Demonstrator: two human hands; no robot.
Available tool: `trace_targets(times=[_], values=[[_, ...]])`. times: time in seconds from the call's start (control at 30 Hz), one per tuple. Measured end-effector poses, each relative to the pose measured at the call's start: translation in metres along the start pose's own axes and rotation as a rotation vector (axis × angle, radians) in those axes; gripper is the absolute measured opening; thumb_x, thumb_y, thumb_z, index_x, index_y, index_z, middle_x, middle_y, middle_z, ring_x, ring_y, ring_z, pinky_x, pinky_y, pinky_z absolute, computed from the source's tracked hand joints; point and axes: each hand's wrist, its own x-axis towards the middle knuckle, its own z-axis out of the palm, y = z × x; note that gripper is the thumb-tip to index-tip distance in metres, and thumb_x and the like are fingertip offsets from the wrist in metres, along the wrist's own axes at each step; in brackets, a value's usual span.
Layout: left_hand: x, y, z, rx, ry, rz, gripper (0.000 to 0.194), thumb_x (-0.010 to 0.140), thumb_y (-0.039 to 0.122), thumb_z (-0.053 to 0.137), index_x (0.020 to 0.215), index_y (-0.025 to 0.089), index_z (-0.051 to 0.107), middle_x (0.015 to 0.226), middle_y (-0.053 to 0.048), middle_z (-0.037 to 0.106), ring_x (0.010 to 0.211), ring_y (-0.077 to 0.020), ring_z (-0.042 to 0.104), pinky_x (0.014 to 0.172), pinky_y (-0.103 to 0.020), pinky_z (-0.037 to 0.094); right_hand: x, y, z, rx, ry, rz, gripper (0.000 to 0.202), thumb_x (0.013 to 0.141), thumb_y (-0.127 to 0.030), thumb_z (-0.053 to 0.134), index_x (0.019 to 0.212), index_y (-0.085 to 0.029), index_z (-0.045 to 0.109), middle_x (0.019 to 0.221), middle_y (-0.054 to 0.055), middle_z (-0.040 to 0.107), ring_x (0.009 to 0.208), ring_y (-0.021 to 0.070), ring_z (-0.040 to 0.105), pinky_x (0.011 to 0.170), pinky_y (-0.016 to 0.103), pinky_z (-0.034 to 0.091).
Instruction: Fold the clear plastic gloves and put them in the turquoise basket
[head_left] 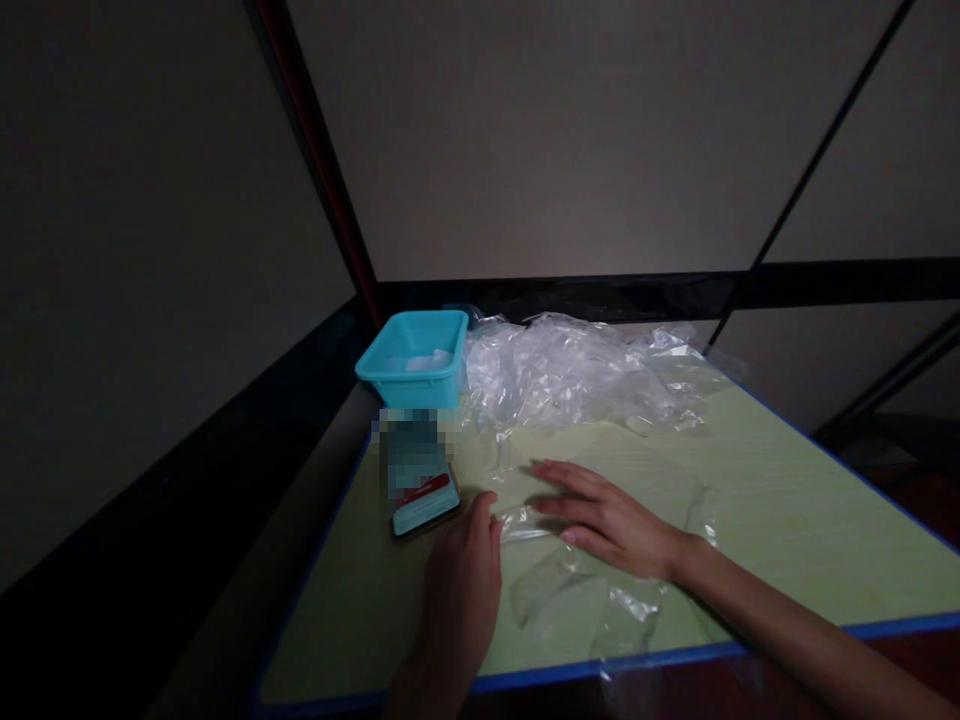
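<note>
A clear plastic bag (pixel 634 605) lies spread on the table in front of me, its lower part hanging past the near edge. My left hand (pixel 463 575) is closed at the bag's left side, fingers curled together where a shiny folded strip begins. Flat on the plastic rests my right hand (pixel 611 515), its fingers stretched out and apart, pointing left. Beyond both hands, a crumpled heap of clear plastic bags (pixel 570 370) covers the back of the table.
A turquoise plastic basket (pixel 409 388) with some whitish material inside stands at the back left. In front of it lies a phone (pixel 424 510) with its screen lit, partly blurred. The pale green table (pixel 795 540) has a blue edge, and panelled walls rise behind and to the left.
</note>
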Motion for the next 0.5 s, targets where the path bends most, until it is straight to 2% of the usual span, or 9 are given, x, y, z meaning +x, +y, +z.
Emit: trace_targets(times=[0.17, 0.27, 0.33, 0.4, 0.5], values=[[-0.003, -0.003, 0.0, 0.161, 0.03, -0.014, 0.028, 0.084, 0.006, 0.043, 0.11, 0.012, 0.05, 0.075, -0.007, 0.067, 0.067, -0.0225, 0.066, 0.057, -0.03, 0.05, 0.001, -0.002, -0.002, -0.04, -0.086, -0.057, 0.045, 0.09, -0.045, 0.039, 0.126, -0.019, 0.05, 0.145, 0.01, 0.029, 0.134, 0.0236, 0.02, 0.108, 0.049, 0.017], [-0.003, -0.004, 0.001, 0.132, 0.173, 0.088, 0.028, 0.082, 0.007, 0.043, 0.108, 0.013, 0.051, 0.085, -0.009, 0.067, 0.079, -0.0222, 0.066, 0.067, -0.031, 0.052, 0.003, -0.004, -0.003, -0.067, -0.149, -0.037, 0.051, 0.09, -0.047, 0.038, 0.132, -0.019, 0.042, 0.147, 0.01, 0.024, 0.135, 0.0249, 0.015, 0.108, 0.05, 0.016], [-0.001, 0.0, 0.001, 0.11, 0.228, 0.192, 0.027, 0.081, 0.009, 0.043, 0.107, 0.012, 0.052, 0.096, -0.012, 0.065, 0.09, -0.0234, 0.063, 0.077, -0.035, 0.052, 0.003, -0.005, -0.002, -0.085, -0.174, -0.025, 0.053, 0.09, -0.048, 0.037, 0.134, -0.019, 0.039, 0.147, 0.01, 0.022, 0.136, 0.0245, 0.014, 0.108, 0.049, 0.016], [0.004, 0.005, 0.001, 0.132, 0.191, 0.271, 0.03, 0.083, 0.012, 0.043, 0.111, 0.01, 0.051, 0.108, -0.015, 0.062, 0.102, -0.0254, 0.058, 0.086, -0.039, 0.049, 0.002, -0.004, -0.001, -0.103, -0.178, -0.026, 0.053, 0.09, -0.049, 0.036, 0.135, -0.02, 0.038, 0.148, 0.01, 0.02, 0.136, 0.0246, 0.013, 0.108, 0.048, 0.017], [0.012, 0.012, 0.003, 0.192, 0.035, 0.379, 0.038, 0.085, 0.017, 0.043, 0.122, 0.006, 0.045, 0.132, -0.018, 0.047, 0.124, -0.0275, 0.041, 0.101, -0.043, 0.037, 0.002, -0.004, 0.0, -0.108, -0.167, -0.025, 0.052, 0.09, -0.048, 0.038, 0.135, -0.02, 0.039, 0.148, 0.011, 0.02, 0.135, 0.0252, 0.014, 0.108, 0.049, 0.017]])
